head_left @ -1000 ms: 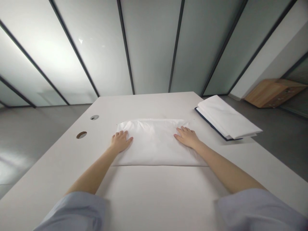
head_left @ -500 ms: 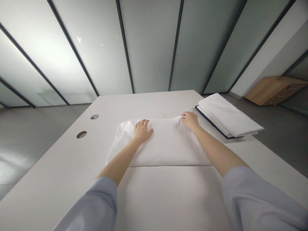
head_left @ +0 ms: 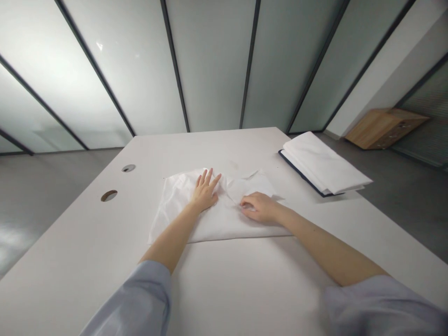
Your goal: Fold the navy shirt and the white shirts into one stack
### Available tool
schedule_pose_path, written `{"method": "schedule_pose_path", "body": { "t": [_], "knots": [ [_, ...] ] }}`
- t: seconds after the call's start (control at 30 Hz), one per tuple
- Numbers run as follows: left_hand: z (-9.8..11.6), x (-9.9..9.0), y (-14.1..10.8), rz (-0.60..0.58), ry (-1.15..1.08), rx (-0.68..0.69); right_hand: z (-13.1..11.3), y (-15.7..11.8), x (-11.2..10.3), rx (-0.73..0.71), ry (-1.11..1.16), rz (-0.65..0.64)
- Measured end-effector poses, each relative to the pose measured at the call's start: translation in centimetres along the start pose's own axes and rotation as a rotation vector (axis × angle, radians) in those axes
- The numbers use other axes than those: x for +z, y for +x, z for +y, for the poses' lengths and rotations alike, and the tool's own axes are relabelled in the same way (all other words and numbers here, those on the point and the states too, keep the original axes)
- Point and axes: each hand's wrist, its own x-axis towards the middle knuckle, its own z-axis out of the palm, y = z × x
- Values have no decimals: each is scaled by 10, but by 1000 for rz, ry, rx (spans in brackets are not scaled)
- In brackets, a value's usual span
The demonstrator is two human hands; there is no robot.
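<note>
A thin white cloth (head_left: 224, 224) lies folded on the white table, its near edge running almost straight. My left hand (head_left: 205, 192) rests flat on the cloth's left half with its fingers spread. Over the right half, my right hand (head_left: 259, 206) is closed in a pinch on part of the cloth, which it has drawn in toward the middle. Loose creases run between the two hands. Beyond my right hand, the cloth's far right corner is folded over and rumpled.
On the table's (head_left: 105, 242) right edge lies a stack of folded white cloth (head_left: 325, 163) with a dark blue board (head_left: 304, 175) under it. Two round holes, one with a metal cap (head_left: 129, 168), are at the left. A wooden cabinet (head_left: 374, 128) stands beyond, near frosted glass panels.
My right hand has moved from the cloth's far right corner toward me and to the left, folding that part inward. My left hand has stayed on the cloth, fingers spread wider.
</note>
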Motion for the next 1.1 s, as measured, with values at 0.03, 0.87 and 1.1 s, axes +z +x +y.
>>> {"method": "schedule_pose_path", "body": {
  "t": [0.03, 0.87, 1.1],
  "knots": [
    [1, 0, 0, -24, -1, 16, 0, 8, -2, 68, 13, -2],
    [8, 1, -1, 48, -243, 28, 33, 173, -11, 395, 313, 159],
    [8, 3, 0, 32, -256, 15, 38, 177, -18, 694, 213, -89]
  ]
}}
